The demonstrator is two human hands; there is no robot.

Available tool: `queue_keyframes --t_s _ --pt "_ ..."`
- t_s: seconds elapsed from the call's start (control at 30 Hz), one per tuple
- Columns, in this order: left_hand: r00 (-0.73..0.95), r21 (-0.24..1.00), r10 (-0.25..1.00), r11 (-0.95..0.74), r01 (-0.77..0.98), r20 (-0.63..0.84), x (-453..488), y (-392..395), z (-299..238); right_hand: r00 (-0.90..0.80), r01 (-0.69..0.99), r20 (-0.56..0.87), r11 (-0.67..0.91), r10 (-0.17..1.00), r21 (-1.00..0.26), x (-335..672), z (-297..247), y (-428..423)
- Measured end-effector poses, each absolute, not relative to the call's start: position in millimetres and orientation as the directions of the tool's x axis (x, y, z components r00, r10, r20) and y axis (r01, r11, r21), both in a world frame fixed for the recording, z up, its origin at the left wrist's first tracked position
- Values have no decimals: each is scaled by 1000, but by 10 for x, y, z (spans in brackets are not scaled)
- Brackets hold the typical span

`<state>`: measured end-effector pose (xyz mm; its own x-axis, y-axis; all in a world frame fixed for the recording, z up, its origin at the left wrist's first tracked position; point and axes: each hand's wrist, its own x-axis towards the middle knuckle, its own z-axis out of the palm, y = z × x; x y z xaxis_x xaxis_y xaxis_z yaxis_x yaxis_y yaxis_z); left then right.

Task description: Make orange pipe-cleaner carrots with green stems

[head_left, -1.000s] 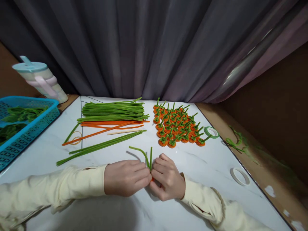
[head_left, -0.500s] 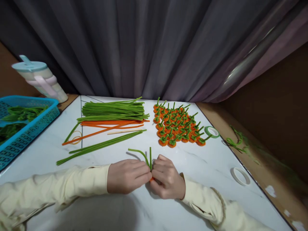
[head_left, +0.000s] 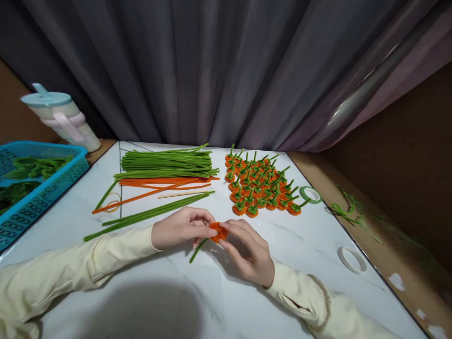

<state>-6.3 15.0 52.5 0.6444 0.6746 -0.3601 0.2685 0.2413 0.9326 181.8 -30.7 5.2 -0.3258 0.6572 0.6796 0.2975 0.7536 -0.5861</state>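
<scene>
Round orange chenille piece [head_left: 219, 231]: left hand [head_left: 181, 229], nearly closed, pinches its left side; right hand [head_left: 251, 250], loosely curved, lightly holds its right rim. Even, gentle pressure likely best preserves its shape.

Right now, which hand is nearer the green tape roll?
Right. The right hand is left of the green tape roll, on its near side; the left hand is farther left.

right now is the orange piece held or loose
Held: the left hand pinches the orange piece, and the right hand touches its edge.
</scene>
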Motion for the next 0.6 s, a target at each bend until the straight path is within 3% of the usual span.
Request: queue_keyframes --t_s 0.23,0.4,0.6 --pt "635 932 682 290 219 -361 -35 110 454 -310 274 665 734 679 -622 1799 78 -312" --pt "606 962 754 131 240 -254 -31 64 441 -254 258 450 508 856 -822 1801 98 -284" --pt "622 944 767 -69 322 -156 -31 40 472 -359 155 295 368 886 -917 1833 80 -244"
